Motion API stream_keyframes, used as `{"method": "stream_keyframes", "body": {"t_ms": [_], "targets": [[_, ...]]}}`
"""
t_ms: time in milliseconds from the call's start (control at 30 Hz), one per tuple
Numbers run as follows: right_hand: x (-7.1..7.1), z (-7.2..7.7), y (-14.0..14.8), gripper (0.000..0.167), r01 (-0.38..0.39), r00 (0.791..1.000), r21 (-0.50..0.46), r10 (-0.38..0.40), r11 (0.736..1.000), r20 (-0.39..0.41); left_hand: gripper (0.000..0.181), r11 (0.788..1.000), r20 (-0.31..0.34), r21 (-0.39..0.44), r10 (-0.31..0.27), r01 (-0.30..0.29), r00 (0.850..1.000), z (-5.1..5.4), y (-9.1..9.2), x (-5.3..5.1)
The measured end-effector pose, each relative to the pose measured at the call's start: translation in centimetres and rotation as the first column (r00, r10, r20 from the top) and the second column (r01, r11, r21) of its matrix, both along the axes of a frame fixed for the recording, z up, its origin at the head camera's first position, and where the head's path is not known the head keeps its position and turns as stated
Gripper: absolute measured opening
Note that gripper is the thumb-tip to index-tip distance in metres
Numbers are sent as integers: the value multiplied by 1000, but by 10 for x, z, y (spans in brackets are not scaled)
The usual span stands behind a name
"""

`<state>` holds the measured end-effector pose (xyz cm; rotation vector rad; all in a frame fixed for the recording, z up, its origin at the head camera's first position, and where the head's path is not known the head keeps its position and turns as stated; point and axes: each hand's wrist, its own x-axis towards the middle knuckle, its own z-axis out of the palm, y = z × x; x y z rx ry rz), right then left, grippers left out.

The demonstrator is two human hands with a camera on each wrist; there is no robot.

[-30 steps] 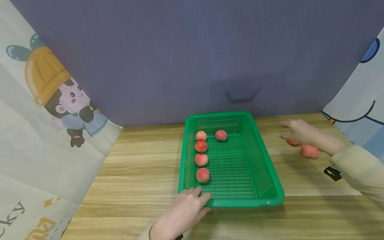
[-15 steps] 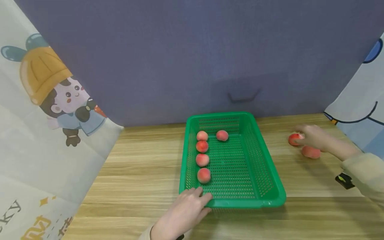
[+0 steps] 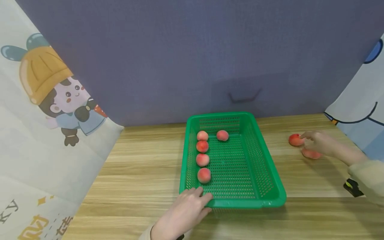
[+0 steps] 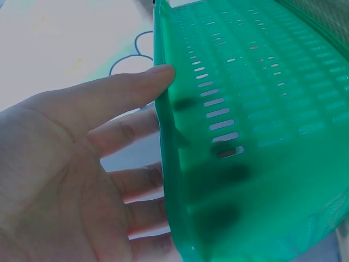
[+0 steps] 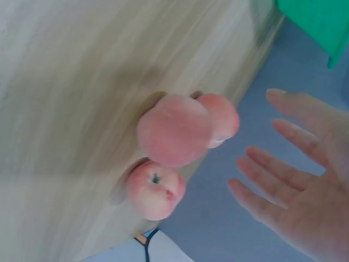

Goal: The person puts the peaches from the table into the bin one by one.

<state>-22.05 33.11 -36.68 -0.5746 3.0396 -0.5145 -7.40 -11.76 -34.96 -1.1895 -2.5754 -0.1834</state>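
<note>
My left hand (image 3: 184,210) grips the near rim of a green plastic basket (image 3: 270,166). In the left wrist view the thumb (image 4: 139,84) lies on one side of the rim and the other fingers reach behind it. A row of several peaches (image 3: 202,160) lines the basket's left side, and a lone peach (image 3: 222,135) sits near its back wall. My right hand (image 3: 324,143), fingers spread, hovers by the loose peaches on the table and holds nothing. The right wrist view shows three of them: a middle peach (image 5: 174,131), one behind (image 5: 219,119) and one stem-up (image 5: 155,190).
The basket stands on a wood-grain table (image 3: 141,166). A grey-blue panel (image 3: 180,60) rises along the table's back edge. Printed white cloth (image 3: 36,140) hangs at the left, and more printed cloth (image 3: 363,96) at the right.
My right hand has moved rightward over the loose peaches, uncovering the reddest one. The view has shifted slightly. My left hand stays on the rim, and the peaches in the basket lie as before.
</note>
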Motion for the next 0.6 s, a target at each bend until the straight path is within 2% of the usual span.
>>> {"method": "stream_keyframes", "body": {"t_ms": [267, 433, 600], "targets": [[-2, -11, 8, 36, -7, 1000, 68, 9, 998, -25, 20, 1000, -4, -2, 5, -5, 1000, -1, 0, 0], [-1, -14, 9, 36, 21, 1000, 50, -21, 999, 11, 20, 1000, -4, -4, 4, -4, 1000, -1, 0, 0], [-2, -19, 12, 36, 20, 1000, 28, -20, 999, 3, 20, 1000, -1, -2, 5, -5, 1000, -1, 0, 0]]}}
